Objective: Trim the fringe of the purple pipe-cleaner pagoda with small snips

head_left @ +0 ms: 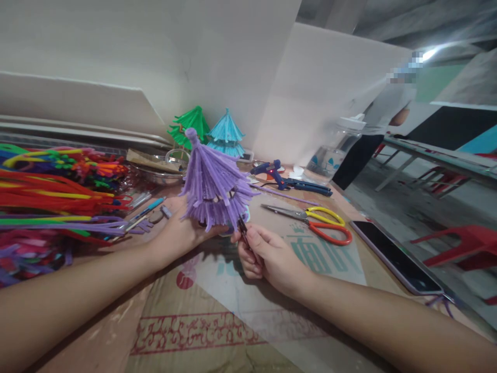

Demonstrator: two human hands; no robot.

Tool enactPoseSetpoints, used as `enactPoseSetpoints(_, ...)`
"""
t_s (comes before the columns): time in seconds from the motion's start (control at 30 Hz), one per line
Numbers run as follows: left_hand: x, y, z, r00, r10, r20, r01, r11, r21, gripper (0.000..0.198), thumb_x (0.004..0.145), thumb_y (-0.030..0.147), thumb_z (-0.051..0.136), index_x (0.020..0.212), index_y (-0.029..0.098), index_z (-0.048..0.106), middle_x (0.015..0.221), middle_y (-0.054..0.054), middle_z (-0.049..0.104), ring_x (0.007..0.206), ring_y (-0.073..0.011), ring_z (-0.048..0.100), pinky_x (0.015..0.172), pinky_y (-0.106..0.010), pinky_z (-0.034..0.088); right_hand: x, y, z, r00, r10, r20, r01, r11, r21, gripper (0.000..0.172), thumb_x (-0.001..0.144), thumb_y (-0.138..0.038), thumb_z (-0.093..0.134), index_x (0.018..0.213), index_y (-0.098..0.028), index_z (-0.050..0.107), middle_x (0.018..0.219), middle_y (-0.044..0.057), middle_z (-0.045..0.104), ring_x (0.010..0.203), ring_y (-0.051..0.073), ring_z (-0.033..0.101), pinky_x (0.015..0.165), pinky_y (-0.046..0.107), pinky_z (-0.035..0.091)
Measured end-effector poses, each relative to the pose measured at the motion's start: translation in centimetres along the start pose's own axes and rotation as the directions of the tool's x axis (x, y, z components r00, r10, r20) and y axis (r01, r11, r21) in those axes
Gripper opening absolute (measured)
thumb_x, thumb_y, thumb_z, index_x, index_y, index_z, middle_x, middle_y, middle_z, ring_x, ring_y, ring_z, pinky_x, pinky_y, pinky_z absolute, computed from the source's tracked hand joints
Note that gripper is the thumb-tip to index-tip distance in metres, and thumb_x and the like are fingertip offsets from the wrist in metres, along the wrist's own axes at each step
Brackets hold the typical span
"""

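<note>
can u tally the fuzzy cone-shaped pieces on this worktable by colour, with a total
Purple fuzzy cone-shaped piece, up front: 1
Green fuzzy cone-shaped piece, behind it: 1
Light blue fuzzy cone-shaped piece, also behind: 1
Total: 3

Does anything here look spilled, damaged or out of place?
Nothing looks spilled, and the purple canopy shows no obvious damage. Slightly untidy: small purple bits lie loose near the blue pen, and the phone lies along the table's right edge, where it might get knocked off.
</note>
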State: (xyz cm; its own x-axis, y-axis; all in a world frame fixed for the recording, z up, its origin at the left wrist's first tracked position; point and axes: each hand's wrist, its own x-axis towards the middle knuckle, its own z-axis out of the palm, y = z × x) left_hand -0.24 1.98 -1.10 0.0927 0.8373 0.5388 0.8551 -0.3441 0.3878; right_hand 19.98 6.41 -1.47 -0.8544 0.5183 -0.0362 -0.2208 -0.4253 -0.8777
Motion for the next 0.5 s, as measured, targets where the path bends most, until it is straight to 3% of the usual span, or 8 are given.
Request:
enactPoseSetpoints(0.23,0.02,-0.24,0.24,1.0,-0.023,0.022,0.025,0.992,-0.121,0.027,0.087,0.046,0.06,0.096,0.021,0.063,0.108,-0.008,0.072,0.107,-0.0262,0.065,0.102,-0.045,0.049,0.13,0.17,-0.12,1.0,0.0,-0.007,0.0,1.0,-0.005,0.044,0.074,-0.057,0.076,0.081,-0.019,0.057,0.049,-0.011,0.041,0.037,0.004,0.024,0.038,0.018,0.017)
enactPoseSetpoints(0.5,-0.18,-0.71,0.11,1.0,-0.013,0.029,0.015,0.998,-0.064,0.033,0.087,0.05,0.058,0.097,0.02,0.064,0.108,-0.01,0.07,0.115,-0.0298,0.061,0.105,-0.049,0.046,-0.02,0.17,-0.03,1.0,-0.015,0.013,0.015,1.0,0.0,0.043,0.075,-0.055,0.077,0.083,-0.018,0.057,0.051,-0.01,0.042,0.038,0.003,0.026,0.038,0.018,0.017)
